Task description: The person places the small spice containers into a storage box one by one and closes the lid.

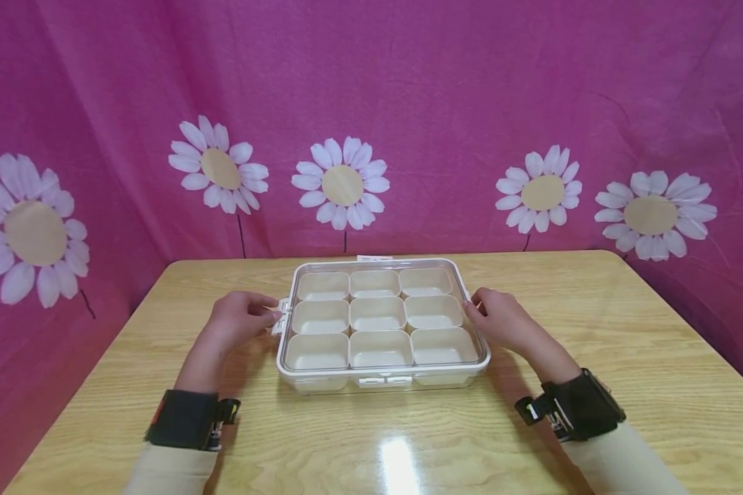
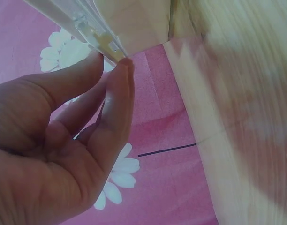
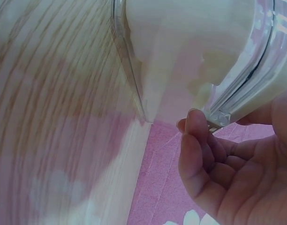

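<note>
A clear lidded storage box [image 1: 381, 371] with a white-rimmed lid [image 1: 384, 264] rests on the table; several cream-coloured cups [image 1: 378, 313] sit in rows inside it. On its left side a white latch [image 1: 281, 317] sticks outward, and my left hand [image 1: 238, 320] pinches it between thumb and fingertips. At the opposite side my right hand [image 1: 500, 317] has its thumb at the lid's rim and curled fingers under the side latch [image 3: 214, 125], which is mostly hidden. Another latch [image 1: 385, 381] lies along the front, and a back latch [image 1: 374, 258] juts out beyond the rim.
The box stands on a wood-grain table [image 1: 322, 440] near its middle. A magenta cloth [image 1: 433, 124] printed with white daisies hangs behind and on both sides of the table. Each wrist wears a black strap with a small camera [image 1: 186, 419].
</note>
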Demonstrator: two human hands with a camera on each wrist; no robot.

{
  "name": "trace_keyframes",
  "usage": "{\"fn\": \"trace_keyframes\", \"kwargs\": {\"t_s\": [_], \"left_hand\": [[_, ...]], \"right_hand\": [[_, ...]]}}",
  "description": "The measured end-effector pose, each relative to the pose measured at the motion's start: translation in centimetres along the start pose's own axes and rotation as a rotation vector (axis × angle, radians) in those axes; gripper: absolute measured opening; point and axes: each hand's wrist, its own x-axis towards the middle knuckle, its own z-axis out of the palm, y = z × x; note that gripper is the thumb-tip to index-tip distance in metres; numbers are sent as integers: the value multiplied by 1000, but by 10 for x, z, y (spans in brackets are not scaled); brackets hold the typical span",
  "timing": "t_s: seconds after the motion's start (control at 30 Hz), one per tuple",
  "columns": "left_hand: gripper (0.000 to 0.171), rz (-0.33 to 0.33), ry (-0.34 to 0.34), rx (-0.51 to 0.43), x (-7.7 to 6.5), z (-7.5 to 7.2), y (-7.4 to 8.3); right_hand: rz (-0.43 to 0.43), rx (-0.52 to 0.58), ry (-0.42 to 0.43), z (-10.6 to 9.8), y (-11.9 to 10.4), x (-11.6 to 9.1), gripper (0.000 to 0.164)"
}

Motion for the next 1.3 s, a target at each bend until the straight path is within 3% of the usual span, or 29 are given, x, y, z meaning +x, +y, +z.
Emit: {"fn": "trace_keyframes", "kwargs": {"t_s": [0.27,0.43,0.6,0.77,1.3], "left_hand": [[32,-33,38,43,-1,3,4],[28,-8,35,75,-3,5,8],[39,14,-2,75,-5,6,12],[46,-5,-12,60,-5,9,14],[48,-29,-24,30,-5,9,13]], "right_hand": [[-11,-19,12,1,0,0,31],[-17,-24,20,1,1,1,30],[-27,-25,22,1,1,-1,30],[-16,-23,16,2,0,0,30],[-3,-39,13,3,-1,1,29]]}}
